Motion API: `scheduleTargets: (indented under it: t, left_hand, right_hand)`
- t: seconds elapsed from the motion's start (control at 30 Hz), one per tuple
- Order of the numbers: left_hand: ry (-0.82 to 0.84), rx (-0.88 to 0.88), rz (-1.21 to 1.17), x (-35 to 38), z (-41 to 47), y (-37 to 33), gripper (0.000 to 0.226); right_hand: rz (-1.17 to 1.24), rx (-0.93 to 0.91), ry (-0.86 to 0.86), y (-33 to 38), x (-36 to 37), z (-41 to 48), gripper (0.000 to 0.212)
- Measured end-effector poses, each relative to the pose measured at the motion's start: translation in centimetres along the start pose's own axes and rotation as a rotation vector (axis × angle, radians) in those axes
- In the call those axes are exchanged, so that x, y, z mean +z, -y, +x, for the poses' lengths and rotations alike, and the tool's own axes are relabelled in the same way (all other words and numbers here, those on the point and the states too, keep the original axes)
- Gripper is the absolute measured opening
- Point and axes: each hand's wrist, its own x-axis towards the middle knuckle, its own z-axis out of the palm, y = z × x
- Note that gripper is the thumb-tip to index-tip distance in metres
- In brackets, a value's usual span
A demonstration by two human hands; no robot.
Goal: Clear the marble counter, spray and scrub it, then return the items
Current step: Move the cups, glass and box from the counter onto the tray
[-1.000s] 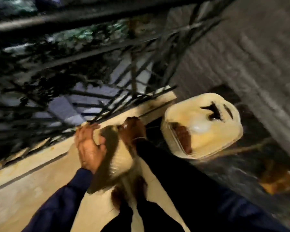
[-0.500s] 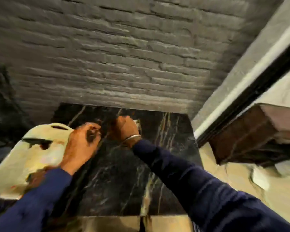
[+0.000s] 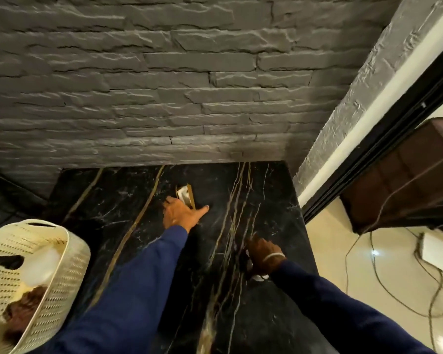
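The black marble counter [image 3: 143, 226] with gold veins runs up to a dark stone wall. A small gold-edged white object [image 3: 185, 196] stands on it near the middle back. My left hand [image 3: 180, 213] reaches to it with finger and thumb spread on either side of its base. My right hand [image 3: 262, 252], wearing a thin bracelet, rests palm down nearer the counter's right edge. It covers something dark, and a white bit [image 3: 260, 277] shows by the wrist. What that thing is stays hidden.
A cream perforated basket [image 3: 62, 272] with a brown item and a pale one inside sits at the counter's left end. A black door frame [image 3: 384, 139] borders the right side. Beyond it are a glossy floor, trailing cables [image 3: 353, 272] and a brown unit [image 3: 407, 180].
The view has swung from the railing and basket to the counter. My hands, held close together before, have parted: the left went toward the wall, the right dropped toward the near right.
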Motion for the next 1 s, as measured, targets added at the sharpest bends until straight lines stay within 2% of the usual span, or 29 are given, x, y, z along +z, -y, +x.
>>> scheduleTargets:
  t: [0.07, 0.17, 0.3, 0.47, 0.6, 0.7, 0.8, 0.93, 1.0]
  left_hand:
    - [-0.005, -0.038, -0.014, 1.1, 0.8, -0.8, 0.126]
    - [-0.051, -0.078, 0.018, 2.1, 1.8, -1.0, 0.098]
    - [-0.099, -0.094, 0.048, 2.0, 2.9, -0.8, 0.06]
    - [-0.143, -0.037, 0.004, 0.9, 2.2, -1.0, 0.05]
    - [-0.18, 0.013, 0.01, -1.3, 0.1, 0.9, 0.05]
    - [-0.219, 0.041, 0.023, -4.0, -2.0, 4.0, 0.05]
    - [-0.305, 0.028, 0.019, -8.1, -5.1, 8.3, 0.051]
    - [-0.475, 0.031, -0.005, -15.0, -10.9, 14.3, 0.044]
    - [-0.574, -0.01, -0.003, -18.5, -14.1, 17.9, 0.046]
  right_hand:
    - [-0.037, -0.014, 0.008, -1.0, 1.1, 0.6, 0.055]
    - [-0.155, -0.029, -0.094, -1.6, 2.5, 1.1, 0.035]
    - [-0.124, -0.076, -0.185, -2.1, 3.8, 1.7, 0.029]
    - [-0.047, -0.116, -0.222, -1.3, 1.6, 2.2, 0.026]
    - [0.198, -0.27, -0.328, 1.5, 0.6, 2.4, 0.052]
    - [0.232, -0.349, -0.377, 5.2, 0.3, 3.2, 0.07]
    - [0.211, -0.431, -0.389, 10.5, 0.3, 2.9, 0.076]
    - [0.295, -0.676, -0.42, 18.3, 1.2, 0.2, 0.076]
    - [0.316, -0.783, -0.397, 22.6, 2.0, -1.7, 0.083]
